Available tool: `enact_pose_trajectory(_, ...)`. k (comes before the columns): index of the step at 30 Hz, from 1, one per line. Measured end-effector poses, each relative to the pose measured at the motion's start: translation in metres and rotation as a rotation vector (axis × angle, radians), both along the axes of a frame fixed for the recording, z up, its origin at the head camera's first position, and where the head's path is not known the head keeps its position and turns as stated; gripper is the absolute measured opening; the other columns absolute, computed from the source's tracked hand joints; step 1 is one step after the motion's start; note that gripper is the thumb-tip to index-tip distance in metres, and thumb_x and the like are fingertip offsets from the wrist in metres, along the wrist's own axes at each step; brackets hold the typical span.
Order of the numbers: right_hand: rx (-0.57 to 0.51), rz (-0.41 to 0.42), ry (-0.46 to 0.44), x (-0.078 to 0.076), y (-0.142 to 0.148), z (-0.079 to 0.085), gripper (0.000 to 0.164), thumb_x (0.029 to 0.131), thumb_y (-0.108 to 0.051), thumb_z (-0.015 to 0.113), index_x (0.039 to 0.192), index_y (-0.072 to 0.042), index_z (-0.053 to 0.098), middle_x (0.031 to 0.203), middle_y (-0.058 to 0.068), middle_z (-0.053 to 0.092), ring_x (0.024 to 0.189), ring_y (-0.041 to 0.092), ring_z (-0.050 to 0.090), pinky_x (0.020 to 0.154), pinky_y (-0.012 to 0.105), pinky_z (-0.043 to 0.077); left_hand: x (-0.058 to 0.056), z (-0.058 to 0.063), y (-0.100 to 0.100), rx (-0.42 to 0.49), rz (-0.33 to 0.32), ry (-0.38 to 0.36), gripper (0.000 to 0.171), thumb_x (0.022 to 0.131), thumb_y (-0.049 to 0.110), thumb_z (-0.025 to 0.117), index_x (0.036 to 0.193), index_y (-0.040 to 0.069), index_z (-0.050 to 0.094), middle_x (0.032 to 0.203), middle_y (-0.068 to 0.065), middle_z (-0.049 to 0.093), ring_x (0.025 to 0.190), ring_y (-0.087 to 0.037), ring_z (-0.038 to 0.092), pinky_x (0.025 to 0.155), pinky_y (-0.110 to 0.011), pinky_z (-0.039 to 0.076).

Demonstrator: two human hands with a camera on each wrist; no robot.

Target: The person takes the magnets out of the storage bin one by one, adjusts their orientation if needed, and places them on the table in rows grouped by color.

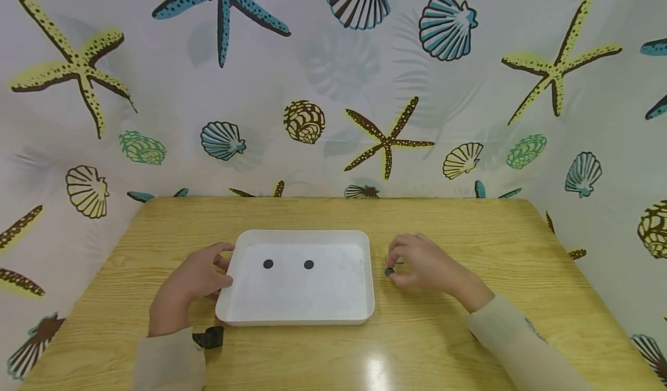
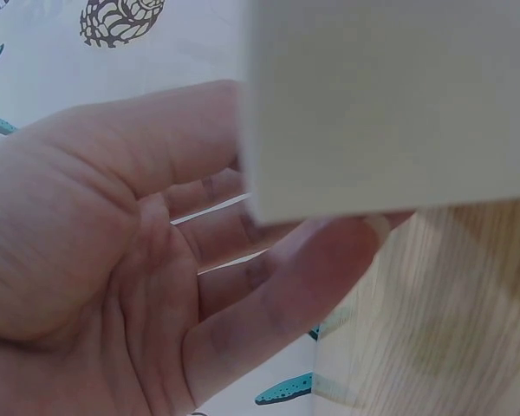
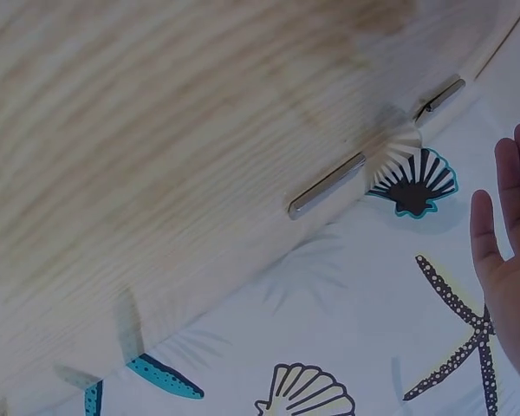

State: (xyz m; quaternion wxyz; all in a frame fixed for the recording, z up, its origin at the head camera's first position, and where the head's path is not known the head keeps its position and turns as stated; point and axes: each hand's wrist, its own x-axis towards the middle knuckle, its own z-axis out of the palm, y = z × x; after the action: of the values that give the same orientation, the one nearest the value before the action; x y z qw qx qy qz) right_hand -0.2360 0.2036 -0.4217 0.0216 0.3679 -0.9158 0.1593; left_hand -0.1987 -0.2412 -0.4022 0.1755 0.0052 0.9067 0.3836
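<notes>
A shallow white tray [image 1: 294, 323] lies on the wooden table, with two small dark round discs inside, a left one [image 1: 268, 263] and a right one [image 1: 309, 265]. My left hand [image 1: 195, 278] grips the tray's left side, its thumb at the rim. In the left wrist view, the blurred white tray wall [image 2: 390, 104] covers part of the left hand [image 2: 156, 225]. Right of the tray, my right hand [image 1: 419, 263] pinches a small dark disc [image 1: 389, 271] between thumb and fingers, low over the table. Only part of the right hand [image 3: 511, 243] shows in the right wrist view, its disc hidden.
The wooden table [image 1: 443, 344] reaches back to a cloth [image 1: 333, 78] printed with shells and starfish. Two narrow metallic bars, a nearer one [image 3: 328, 186] and a farther one [image 3: 440, 99], appear near the table edge. A black device [image 1: 209, 337] sits at my left wrist.
</notes>
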Motion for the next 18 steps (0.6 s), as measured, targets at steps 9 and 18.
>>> enact_pose_trajectory(9,-0.007,-0.020,0.022,0.007,0.007,-0.011,0.009,0.085,-0.025,0.081,0.086,-0.022,0.072,0.111,-0.003,0.068,0.103,0.017,0.063,0.095,0.043,0.050,0.000,-0.004,-0.003,-0.008,-0.003,0.006,0.074,0.091,-0.003,0.064,0.156,-0.006,0.029,0.130,-0.036,0.055,0.082,-0.029,0.071,0.069,-0.041,0.064)
enact_pose_trajectory(18,0.034,-0.043,-0.003,0.015,0.008,-0.023,0.010,0.086,-0.029,0.080,0.086,-0.026,0.071,0.114,-0.005,0.067,0.108,0.017,0.063,0.096,0.042,0.050,0.001,-0.007,-0.005,-0.013,-0.010,0.011,0.074,0.090,-0.003,0.064,0.155,-0.005,0.030,0.128,-0.034,0.056,0.080,-0.026,0.071,0.068,-0.040,0.064)
